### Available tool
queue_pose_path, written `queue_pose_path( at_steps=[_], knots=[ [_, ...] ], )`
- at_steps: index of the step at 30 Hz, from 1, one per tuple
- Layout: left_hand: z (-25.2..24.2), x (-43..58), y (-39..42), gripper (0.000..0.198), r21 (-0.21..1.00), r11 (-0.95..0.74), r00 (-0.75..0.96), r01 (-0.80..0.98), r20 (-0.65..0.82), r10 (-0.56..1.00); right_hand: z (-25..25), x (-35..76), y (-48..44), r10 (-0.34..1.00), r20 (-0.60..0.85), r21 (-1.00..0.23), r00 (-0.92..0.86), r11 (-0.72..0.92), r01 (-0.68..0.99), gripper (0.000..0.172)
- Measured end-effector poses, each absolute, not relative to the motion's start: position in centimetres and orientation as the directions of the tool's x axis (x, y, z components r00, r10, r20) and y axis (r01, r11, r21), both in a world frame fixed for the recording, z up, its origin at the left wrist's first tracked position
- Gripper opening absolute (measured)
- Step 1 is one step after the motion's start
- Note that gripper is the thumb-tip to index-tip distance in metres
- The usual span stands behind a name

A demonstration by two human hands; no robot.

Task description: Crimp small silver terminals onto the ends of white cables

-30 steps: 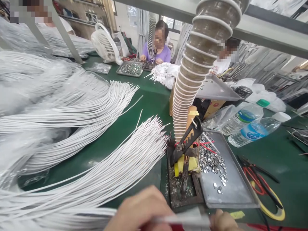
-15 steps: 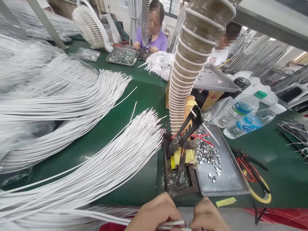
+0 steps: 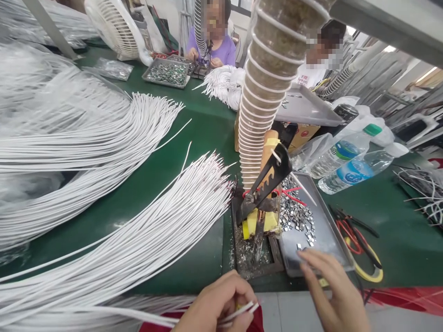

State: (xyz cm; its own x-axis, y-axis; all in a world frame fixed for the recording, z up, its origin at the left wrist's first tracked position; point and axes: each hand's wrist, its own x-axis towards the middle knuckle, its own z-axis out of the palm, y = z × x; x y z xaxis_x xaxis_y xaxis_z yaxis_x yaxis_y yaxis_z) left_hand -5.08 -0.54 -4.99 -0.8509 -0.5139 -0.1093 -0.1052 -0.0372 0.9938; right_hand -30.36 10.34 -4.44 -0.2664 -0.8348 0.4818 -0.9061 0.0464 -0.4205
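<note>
At the bottom centre, my left hand (image 3: 219, 299) is closed around a few white cables (image 3: 245, 312), their cut ends poking out past the fingers. My right hand (image 3: 334, 288) reaches over the front edge of a grey metal tray (image 3: 330, 244), thumb and fingers apart. Its fingertips are close to a small loose metal clip (image 3: 299, 247); whether they touch it I cannot tell. Many more shiny clips (image 3: 296, 214) lie in the tray. Left of the tray stands a small bench device with a black lever (image 3: 266, 184) and yellow tape.
A thick bundle of white cables (image 3: 180, 207) covers the bench at left, with another bundle (image 3: 138, 129) behind. A ribbed hose (image 3: 263, 92) hangs over the device. Pliers (image 3: 363, 249) and water bottles (image 3: 360, 170) are at right. Across the bench sits a person in purple (image 3: 224, 48).
My right hand has left the cable ends beside my left hand and moved right and up to the tray, its fingers spreading. My left hand still grips the cables. The view has shifted slightly.
</note>
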Motion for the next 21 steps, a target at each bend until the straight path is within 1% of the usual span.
queue_pose_path(
  at_steps=[1, 3, 5, 7, 10, 11, 13, 16, 18, 21],
  knots=[
    [-4.7, -5.1, -0.5, 0.010, 0.988, -0.068, -0.831, -0.138, -0.153, -0.535, -4.6, -31.5, 10.2, -0.837, 0.477, -0.355, -0.269, 0.096, -0.930, 0.025],
    [-4.2, -5.3, -0.6, 0.005, 0.981, -0.104, -0.809, -0.166, -0.196, -0.554, -4.9, -33.2, 9.8, -0.846, 0.491, -0.234, -0.208, 0.103, -0.967, 0.030],
    [-3.8, -5.5, -0.8, 0.005, 0.976, -0.136, -0.801, -0.172, -0.218, -0.557, -5.1, -33.7, 9.3, -0.852, 0.499, -0.185, -0.159, 0.075, -0.980, 0.031],
    [-3.4, -5.6, -1.1, 0.009, 0.966, -0.171, -0.781, -0.193, -0.257, -0.570, -5.0, -33.1, 8.9, -0.843, 0.505, -0.226, -0.187, 0.080, -0.971, 0.029],
    [-2.8, -5.8, -1.6, 0.012, 0.951, -0.215, -0.758, -0.221, -0.306, -0.576, -4.4, -30.9, 8.8, -0.807, 0.523, -0.371, -0.276, 0.076, -0.926, 0.017],
    [-2.5, -5.8, -1.7, 0.012, 0.948, -0.228, -0.755, -0.221, -0.314, -0.576, -4.2, -30.0, 8.8, -0.799, 0.534, -0.420, -0.277, 0.033, -0.907, 0.013],
    [-2.1, -5.9, -2.0, 0.012, 0.950, -0.233, -0.748, -0.206, -0.307, -0.589, -4.0, -28.1, 8.7, -0.797, 0.559, -0.506, -0.229, -0.109, -0.856, 0.006],
    [-1.7, -6.1, -2.3, 0.015, 0.967, -0.196, -0.723, -0.164, -0.252, -0.643, -4.2, -25.6, 8.4, -0.797, 0.592, -0.585, -0.123, -0.320, -0.745, 0.017],
    [-1.6, -6.3, -2.4, 0.014, 0.971, -0.200, -0.717, -0.133, -0.233, -0.656, -4.5, -24.2, 8.1, -0.785, 0.609, -0.602, -0.112, -0.366, -0.710, 0.022],
    [-1.4, -6.6, -2.3, 0.012, 0.949, -0.300, -0.731, -0.099, -0.274, -0.625, -4.9, -23.0, 7.7, -0.762, 0.638, -0.577, -0.109, -0.380, -0.723, 0.025]
  ],
)
